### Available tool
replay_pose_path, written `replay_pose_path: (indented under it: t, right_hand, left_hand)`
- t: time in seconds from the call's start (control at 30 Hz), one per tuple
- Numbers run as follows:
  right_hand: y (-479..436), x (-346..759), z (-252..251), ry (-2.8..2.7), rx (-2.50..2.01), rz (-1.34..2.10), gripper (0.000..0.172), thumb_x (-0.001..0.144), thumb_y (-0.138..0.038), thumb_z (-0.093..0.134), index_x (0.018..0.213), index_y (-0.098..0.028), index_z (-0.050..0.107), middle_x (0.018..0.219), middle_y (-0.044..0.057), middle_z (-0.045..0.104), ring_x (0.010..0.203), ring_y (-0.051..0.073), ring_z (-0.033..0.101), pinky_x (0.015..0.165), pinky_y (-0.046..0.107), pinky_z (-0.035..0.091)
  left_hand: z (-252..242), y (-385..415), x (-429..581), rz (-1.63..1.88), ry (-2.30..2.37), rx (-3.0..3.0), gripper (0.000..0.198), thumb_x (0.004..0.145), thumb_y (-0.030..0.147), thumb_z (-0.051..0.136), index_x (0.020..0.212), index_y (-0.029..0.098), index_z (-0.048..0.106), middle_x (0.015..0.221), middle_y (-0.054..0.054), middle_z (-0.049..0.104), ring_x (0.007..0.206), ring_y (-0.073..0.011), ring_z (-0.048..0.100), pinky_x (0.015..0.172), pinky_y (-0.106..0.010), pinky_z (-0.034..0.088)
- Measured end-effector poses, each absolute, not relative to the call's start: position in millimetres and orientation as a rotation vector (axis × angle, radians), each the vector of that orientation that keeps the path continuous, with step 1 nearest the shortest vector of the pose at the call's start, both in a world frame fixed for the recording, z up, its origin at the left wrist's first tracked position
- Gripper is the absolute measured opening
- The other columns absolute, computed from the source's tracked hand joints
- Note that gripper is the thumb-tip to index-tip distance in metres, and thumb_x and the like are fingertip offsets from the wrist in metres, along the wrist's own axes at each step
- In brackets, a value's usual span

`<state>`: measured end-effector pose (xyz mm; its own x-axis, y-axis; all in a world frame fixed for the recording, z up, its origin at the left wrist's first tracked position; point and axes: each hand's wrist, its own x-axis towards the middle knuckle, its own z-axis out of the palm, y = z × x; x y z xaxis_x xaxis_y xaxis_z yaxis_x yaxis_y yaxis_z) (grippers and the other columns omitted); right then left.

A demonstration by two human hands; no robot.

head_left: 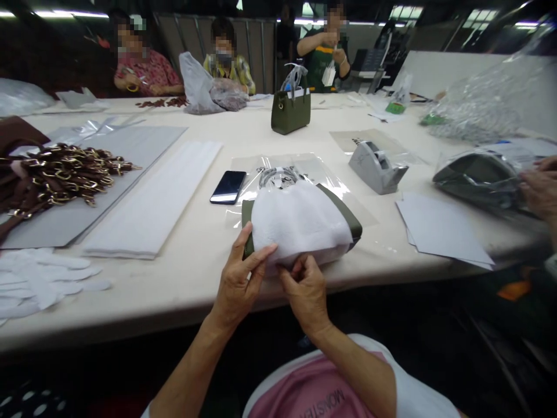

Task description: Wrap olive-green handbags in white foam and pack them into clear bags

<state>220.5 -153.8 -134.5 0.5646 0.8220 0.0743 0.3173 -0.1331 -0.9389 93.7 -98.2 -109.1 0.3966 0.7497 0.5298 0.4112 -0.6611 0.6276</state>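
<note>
A dark green handbag (343, 213) lies on its side at the table's near edge, with a white foam sheet (300, 220) wrapped over its middle. My left hand (241, 273) rests at the bag's lower left corner, its thumb and index finger apart and touching the sheet. At the sheet's near edge, my right hand (307, 287) pinches the white foam between thumb and fingers. The bag's wrapped handle (278, 176) points away from me. Under the bag lies a clear plastic bag (319, 166) with dark print.
A phone (228, 187) lies left of the bag, and a tape dispenser (378, 167) right of it. White sheets (156, 197), brown straps with buckles (65, 177) and white gloves (46, 281) lie left. Another green handbag (290, 110) stands farther back. A co-worker's hands (542, 186) hold a plastic-covered bag.
</note>
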Motion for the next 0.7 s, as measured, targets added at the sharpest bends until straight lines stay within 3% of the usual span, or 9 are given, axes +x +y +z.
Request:
replay_pose_path:
  t: [0.1, 0.23, 0.37, 0.47, 0.7]
  right_hand:
    - [-163.0, 228.6, -138.9, -1.134, -1.75, 0.487, 0.018, 0.073, -0.025, 0.057, 0.066, -0.021, 0.04, 0.055, -0.005, 0.045, 0.051, 0.01, 0.042, 0.055, 0.024, 0.035]
    - [-173.4, 230.8, -119.9, -1.307, -1.526, 0.704, 0.006, 0.079, -0.023, 0.05, 0.082, -0.02, 0.053, 0.069, -0.001, 0.057, 0.059, 0.011, 0.052, 0.059, 0.023, 0.041]
    - [-166.6, 226.4, -102.2, -1.184, -1.309, 1.076, 0.026, 0.078, -0.018, 0.043, 0.101, -0.021, 0.056, 0.09, 0.003, 0.061, 0.073, 0.015, 0.059, 0.053, 0.022, 0.047]
    - [-157.4, 226.7, -104.5, -0.995, -1.336, 1.265, 0.027, 0.078, -0.025, 0.044, 0.101, -0.019, 0.058, 0.09, 0.005, 0.062, 0.07, 0.017, 0.06, 0.039, 0.02, 0.043]
    - [-162.4, 231.5, -130.3, -1.089, -1.517, 1.351, 0.032, 0.079, -0.03, 0.044, 0.1, -0.017, 0.063, 0.078, 0.007, 0.063, 0.055, 0.016, 0.057, 0.036, 0.022, 0.041]
  left_hand:
    - [-107.8, -99.4, 94.1, 1.157, 1.006, 2.259, 0.028, 0.085, 0.017, 0.047, 0.108, 0.025, 0.06, 0.142, -0.002, 0.028, 0.13, -0.0215, 0.029, 0.107, -0.041, 0.028]
    - [-108.4, -100.2, 92.7, 1.151, 1.008, 2.264, 0.029, 0.085, 0.017, 0.047, 0.11, 0.025, 0.059, 0.142, -0.002, 0.027, 0.129, -0.0221, 0.03, 0.107, -0.041, 0.029]
    - [-108.5, -100.4, 90.8, 1.128, 1.029, 2.263, 0.032, 0.085, 0.016, 0.046, 0.112, 0.027, 0.058, 0.143, -0.002, 0.026, 0.128, -0.0216, 0.031, 0.106, -0.039, 0.031]
    - [-106.7, -101.0, 90.0, 1.108, 1.038, 2.269, 0.034, 0.085, 0.015, 0.045, 0.113, 0.029, 0.057, 0.143, -0.001, 0.027, 0.128, -0.0215, 0.032, 0.105, -0.038, 0.033]
    - [-108.5, -104.0, 87.5, 1.069, 1.074, 2.309, 0.037, 0.085, 0.013, 0.044, 0.116, 0.03, 0.054, 0.143, -0.002, 0.025, 0.128, -0.0209, 0.032, 0.106, -0.037, 0.033]
